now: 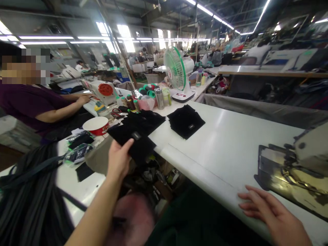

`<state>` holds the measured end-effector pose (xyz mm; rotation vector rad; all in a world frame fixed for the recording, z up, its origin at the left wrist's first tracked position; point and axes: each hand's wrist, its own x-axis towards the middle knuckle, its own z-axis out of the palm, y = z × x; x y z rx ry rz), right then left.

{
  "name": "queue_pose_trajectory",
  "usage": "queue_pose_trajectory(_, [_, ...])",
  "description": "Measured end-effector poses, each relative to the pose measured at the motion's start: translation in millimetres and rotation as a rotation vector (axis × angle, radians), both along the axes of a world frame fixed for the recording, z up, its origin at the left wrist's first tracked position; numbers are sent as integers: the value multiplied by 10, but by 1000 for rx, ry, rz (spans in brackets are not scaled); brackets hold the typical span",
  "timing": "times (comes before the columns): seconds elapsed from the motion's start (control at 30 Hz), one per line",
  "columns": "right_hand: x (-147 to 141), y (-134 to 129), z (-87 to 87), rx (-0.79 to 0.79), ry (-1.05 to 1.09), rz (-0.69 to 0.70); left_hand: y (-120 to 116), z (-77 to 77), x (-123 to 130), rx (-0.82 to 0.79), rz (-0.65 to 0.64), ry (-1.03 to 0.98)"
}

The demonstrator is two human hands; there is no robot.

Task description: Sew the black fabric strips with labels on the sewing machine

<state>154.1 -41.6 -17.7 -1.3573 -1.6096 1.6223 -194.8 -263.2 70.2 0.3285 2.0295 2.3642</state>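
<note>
Black labelled fabric panel (142, 147) is pinched in my left hand (119, 159), its grip closed, beside the fanned black fabric stack (150, 119). My right hand (273, 213) has its grip loosely open by the glossy white counter's edge (220, 182), near the brassy sewing machine (304, 174).

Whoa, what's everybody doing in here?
Someone is handling black cloth in a busy sewing room. Their left hand holds a black fabric piece with a small label on it. Their right hand holds nothing and is at the edge of the white table, near a sewing machine. A stack of black pieces lies on the table, in front of a fan. On the left, a co-worker in purple is at another sewing machine.
</note>
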Motion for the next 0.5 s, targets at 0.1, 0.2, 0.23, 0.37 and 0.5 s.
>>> queue_pose_trajectory(0.1, [-21,-29,55,-10,-10,-10,-382,25,-337,-371,141,-12])
queue_pose_trajectory(0.2, [-26,-45,45,-12,-13,3,-613,-19,-401,-734,274,82])
queue_pose_trajectory(0.23, [-25,-52,42,-6,-16,6,-643,-45,-368,-842,336,199])
queue_pose_trajectory(0.37, [-15,-101,68,165,-136,-17,-535,-263,-85,-928,311,627])
queue_pose_trajectory(0.5, [5,-119,65,613,-449,-78,-260,-803,350,-859,-281,502])
